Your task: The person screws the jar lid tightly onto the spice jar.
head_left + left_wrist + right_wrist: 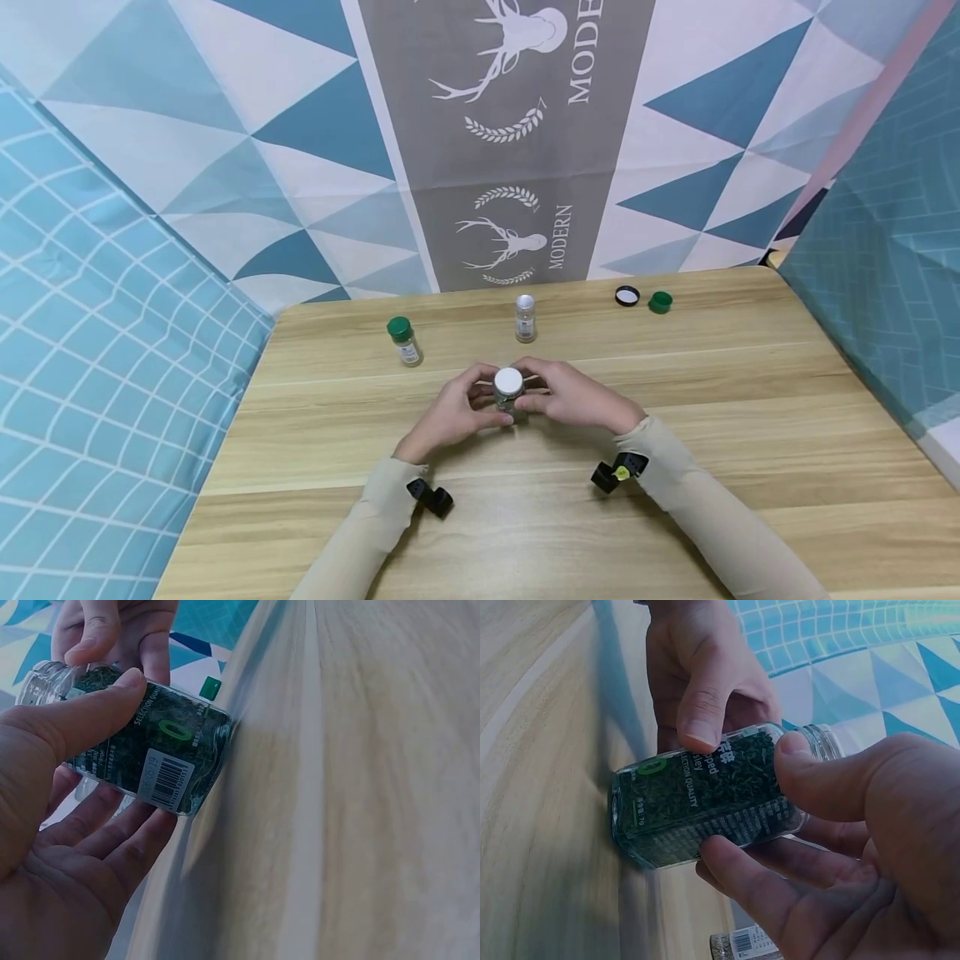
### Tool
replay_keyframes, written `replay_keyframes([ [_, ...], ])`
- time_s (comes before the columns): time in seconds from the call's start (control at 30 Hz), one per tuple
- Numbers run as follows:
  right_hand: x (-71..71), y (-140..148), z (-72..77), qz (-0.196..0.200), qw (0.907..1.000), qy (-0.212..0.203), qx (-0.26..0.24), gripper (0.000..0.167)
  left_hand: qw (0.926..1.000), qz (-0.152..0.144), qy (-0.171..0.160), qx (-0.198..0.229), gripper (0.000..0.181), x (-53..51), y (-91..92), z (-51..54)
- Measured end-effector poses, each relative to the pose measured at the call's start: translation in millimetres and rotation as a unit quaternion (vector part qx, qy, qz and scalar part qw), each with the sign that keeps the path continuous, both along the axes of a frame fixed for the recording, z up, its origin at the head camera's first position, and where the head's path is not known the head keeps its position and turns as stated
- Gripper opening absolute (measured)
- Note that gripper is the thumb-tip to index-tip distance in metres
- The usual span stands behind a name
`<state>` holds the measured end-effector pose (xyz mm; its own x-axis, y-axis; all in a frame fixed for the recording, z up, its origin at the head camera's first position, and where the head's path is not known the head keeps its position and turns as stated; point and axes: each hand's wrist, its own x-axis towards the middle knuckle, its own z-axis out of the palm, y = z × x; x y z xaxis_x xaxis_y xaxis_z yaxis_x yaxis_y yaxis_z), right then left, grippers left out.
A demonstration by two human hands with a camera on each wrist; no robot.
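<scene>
A square glass jar of chopped parsley [508, 396] with a white top stands near the middle of the table, between both hands. My left hand [452, 410] grips it from the left, thumb toward the near side. From the right, my right hand [576, 395] holds it with thumb and fingers. Dark green flakes fill much of the jar [705, 795] in the right wrist view, where its label reads partly "parsley". The left wrist view shows a barcode on the jar [172, 742], under the left thumb. Whether its base touches the wood is hard to tell.
Behind the jar, a small glass bottle [525, 321] with a pale top stands upright. A green-capped bottle [405, 343] is further left. At the back right lie a black lid [627, 296] and a green cap [660, 302]. Patterned cloth [300, 167] borders the wooden table [300, 467].
</scene>
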<state>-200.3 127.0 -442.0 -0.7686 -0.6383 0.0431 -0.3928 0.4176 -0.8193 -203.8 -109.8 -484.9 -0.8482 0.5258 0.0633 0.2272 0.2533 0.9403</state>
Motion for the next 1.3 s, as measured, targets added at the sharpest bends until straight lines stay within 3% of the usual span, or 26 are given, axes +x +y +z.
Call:
replay_keyframes([
  [0.2,2.7,4,0.0,-0.012,0.9999,-0.003,-0.012,0.042,0.9999,-0.008,0.008,0.005,0.061,-0.4,4.0,-0.8],
  [0.43,8.1,4,-14.2,-0.027,0.9993,0.017,-0.022,0.046,0.9999,-0.004,0.011,-0.001,0.061,4.9,3.7,-4.1],
  [0.63,12.5,4,-19.9,-0.038,0.9982,0.01,-0.046,0.046,0.9997,-0.001,0.02,-0.011,0.061,8.8,5.3,-3.5],
  [0.83,15.2,6,-17.6,-0.045,0.9978,0.008,-0.048,0.045,0.9997,-0.004,0.022,-0.007,0.06,11.0,8.0,-2.5],
  [1.3,16.7,14,-7.5,-0.025,0.9972,-0.043,-0.055,0.038,0.9994,-0.024,0.016,0.018,0.057,17.8,12.8,-0.7],
])
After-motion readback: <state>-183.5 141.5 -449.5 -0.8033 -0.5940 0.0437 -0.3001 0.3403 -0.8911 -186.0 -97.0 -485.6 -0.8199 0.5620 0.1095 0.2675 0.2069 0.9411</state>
